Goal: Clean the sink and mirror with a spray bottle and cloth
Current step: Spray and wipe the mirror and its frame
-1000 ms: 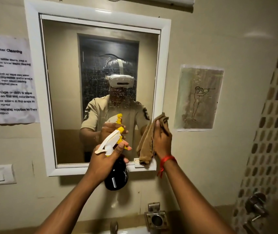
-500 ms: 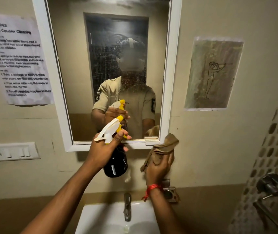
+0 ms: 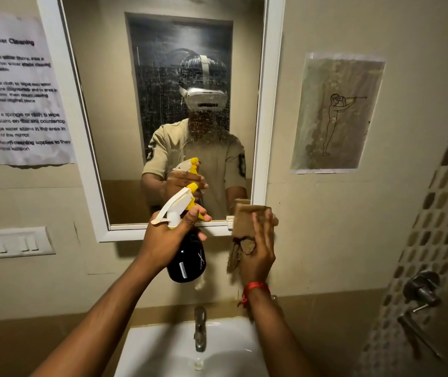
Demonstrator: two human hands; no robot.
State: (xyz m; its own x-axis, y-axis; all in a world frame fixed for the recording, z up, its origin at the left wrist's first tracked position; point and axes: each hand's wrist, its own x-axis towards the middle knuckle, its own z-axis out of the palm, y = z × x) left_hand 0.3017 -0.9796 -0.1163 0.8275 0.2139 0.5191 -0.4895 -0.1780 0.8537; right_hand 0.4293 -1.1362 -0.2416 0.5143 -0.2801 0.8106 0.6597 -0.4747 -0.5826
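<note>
We've got the mirror (image 3: 173,110) sprayed but not wiped, w/ droplets and streaks across its middle. Our left hand (image 3: 167,238) grips the bottle (image 3: 186,261) just below the frame, and our right hand (image 3: 258,250) clutches the cloth (image 3: 247,221) at the bottom-right corner. Wiping seems next; the sink (image 3: 163,352) below looks untouched, tho we can't be sure.

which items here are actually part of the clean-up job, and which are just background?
In the job:
- spray bottle, in left hand
- brown cloth, in right hand
- mirror, streaked with droplets
- sink

Background:
- instruction sheet
- drawing
- switch plate
- wall valve
</note>
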